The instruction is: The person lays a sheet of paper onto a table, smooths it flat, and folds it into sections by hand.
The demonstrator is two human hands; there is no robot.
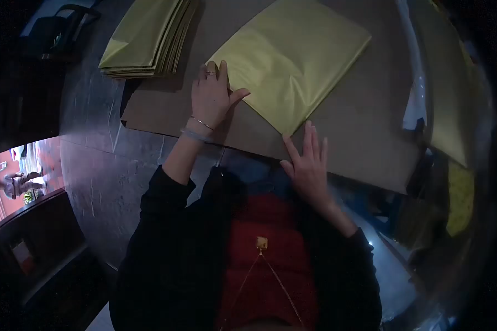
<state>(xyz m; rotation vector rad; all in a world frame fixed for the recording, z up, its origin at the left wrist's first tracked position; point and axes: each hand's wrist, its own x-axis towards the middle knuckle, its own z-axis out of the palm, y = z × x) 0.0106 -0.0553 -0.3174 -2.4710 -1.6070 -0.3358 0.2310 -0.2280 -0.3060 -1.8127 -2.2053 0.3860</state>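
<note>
A yellow sheet, folded flat with a few creases (298, 55), lies at an angle on the brown cardboard tabletop (364, 138). I cannot tell whether it is paper or thin plastic. My left hand (212, 94) rests at its left edge, fingers stretched and thumb out over the edge. A ring, a thin bracelet and a pale band show on that hand and wrist. At the sheet's near corner is my right hand (308, 163), its fingers apart and the tips touching or almost touching the corner.
A thick stack of folded yellow sheets (143, 41) sits at the upper left by the cardboard's edge. Along the right side run a whitish strip (416, 99) and a large yellowish sheet (447, 88). Far left, a person (19, 185) appears beyond a bright opening.
</note>
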